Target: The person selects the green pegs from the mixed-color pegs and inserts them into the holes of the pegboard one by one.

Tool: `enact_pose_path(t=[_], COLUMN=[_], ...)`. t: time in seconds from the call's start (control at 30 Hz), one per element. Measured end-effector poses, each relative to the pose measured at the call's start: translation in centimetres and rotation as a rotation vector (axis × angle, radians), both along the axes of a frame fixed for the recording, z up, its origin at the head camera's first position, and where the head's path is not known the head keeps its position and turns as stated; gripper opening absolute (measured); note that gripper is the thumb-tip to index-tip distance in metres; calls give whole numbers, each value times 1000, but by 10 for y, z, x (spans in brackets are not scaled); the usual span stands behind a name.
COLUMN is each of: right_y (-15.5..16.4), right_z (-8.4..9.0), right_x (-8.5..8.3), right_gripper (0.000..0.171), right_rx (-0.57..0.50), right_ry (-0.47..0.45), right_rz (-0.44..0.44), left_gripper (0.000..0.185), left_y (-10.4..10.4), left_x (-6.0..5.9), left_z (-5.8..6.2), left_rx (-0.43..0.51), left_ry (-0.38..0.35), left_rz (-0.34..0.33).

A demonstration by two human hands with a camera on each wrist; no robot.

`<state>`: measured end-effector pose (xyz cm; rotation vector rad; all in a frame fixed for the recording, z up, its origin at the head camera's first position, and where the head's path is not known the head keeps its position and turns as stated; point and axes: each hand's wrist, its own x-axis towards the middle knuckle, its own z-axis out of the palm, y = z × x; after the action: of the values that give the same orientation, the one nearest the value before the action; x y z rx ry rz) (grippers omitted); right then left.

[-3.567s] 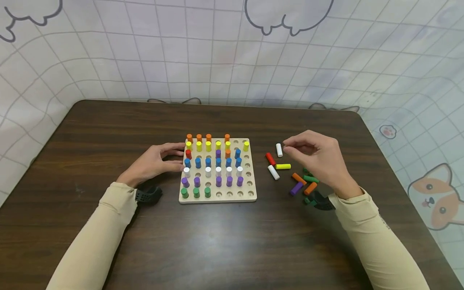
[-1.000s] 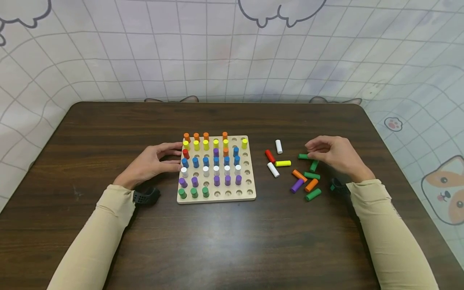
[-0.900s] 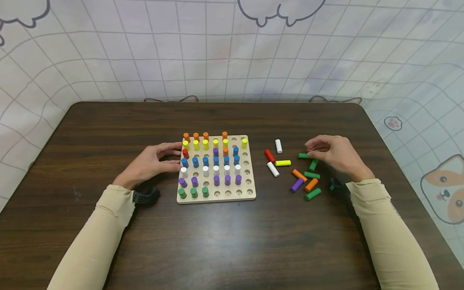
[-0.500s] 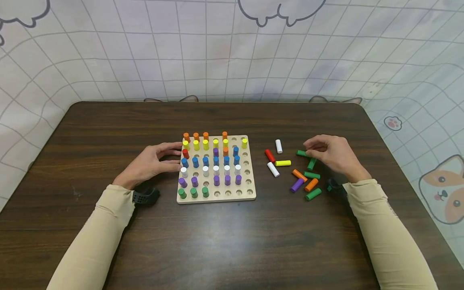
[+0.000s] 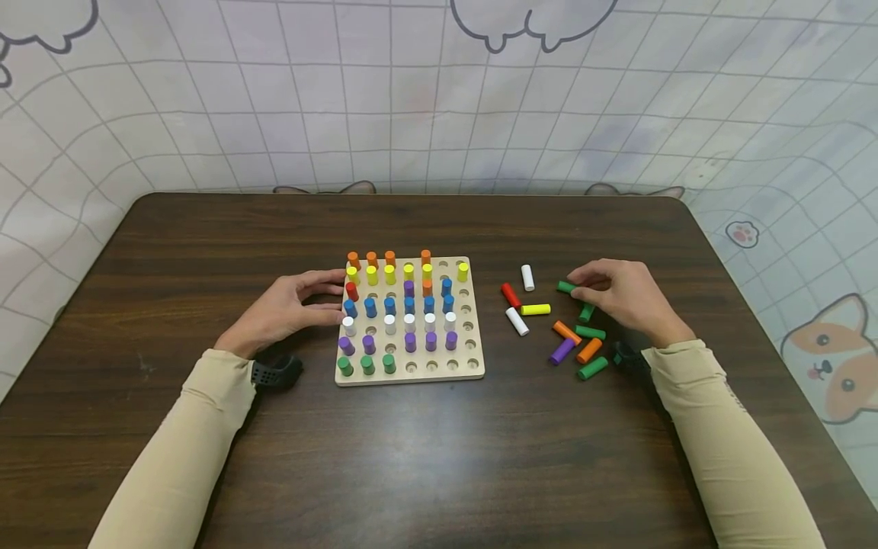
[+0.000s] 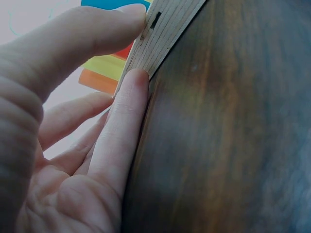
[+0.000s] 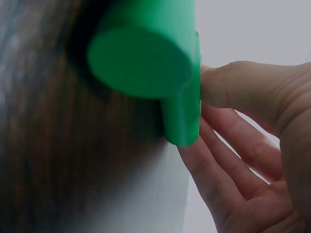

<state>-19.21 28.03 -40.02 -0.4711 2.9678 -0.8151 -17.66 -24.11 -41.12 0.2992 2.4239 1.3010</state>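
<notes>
While the left hand (image 5: 283, 310) rests straight fingers against the pegboard (image 5: 442, 367) at its left edge, the right hand (image 5: 624, 299) pinches a green peg (image 5: 565, 287) between thumb and fingertips, over toward the right edge of the worktop (image 5: 411, 457); whether the peg clears the surface I cannot tell. The step in hand seems to be picking up one peg. The next move would likely call for lifting it, turning it upright and lining it up with one of the bare holes (image 5: 431, 367) toward the near right corner of the pegboard, whose near row holds only green. The pegboard is pale layered wood, its plies showing along the edge, with rounded corners. The pegs are smooth, flat-ended cylinders, likely to roll if nudged; a second green peg (image 5: 586, 312) lies just beside the right hand. The worktop is dark, wood-grained and faintly glossy.
</notes>
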Motion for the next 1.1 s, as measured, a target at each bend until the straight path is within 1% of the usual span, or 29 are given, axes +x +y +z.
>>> enact_pose_path(t=[0.27, 0.57, 0.87, 1.1], right_y=[-2, -4, -6, -7], right_z=[0, -1, 6, 11], right_x=[-1, -3, 1, 6], right_gripper=[27, 24, 29, 32], right_rx=[-11, -6, -11, 2], right_ry=[-16, 15, 28, 62], right_rz=[6, 27, 30, 37], left_gripper=[77, 77, 77, 78], left_y=[-1, -1, -1, 0], left_x=[0, 0, 0, 0], left_z=[-2, -2, -1, -1], left_rx=[-5, 9, 6, 1], left_ry=[7, 1, 9, 7], left_rz=[1, 4, -1, -6])
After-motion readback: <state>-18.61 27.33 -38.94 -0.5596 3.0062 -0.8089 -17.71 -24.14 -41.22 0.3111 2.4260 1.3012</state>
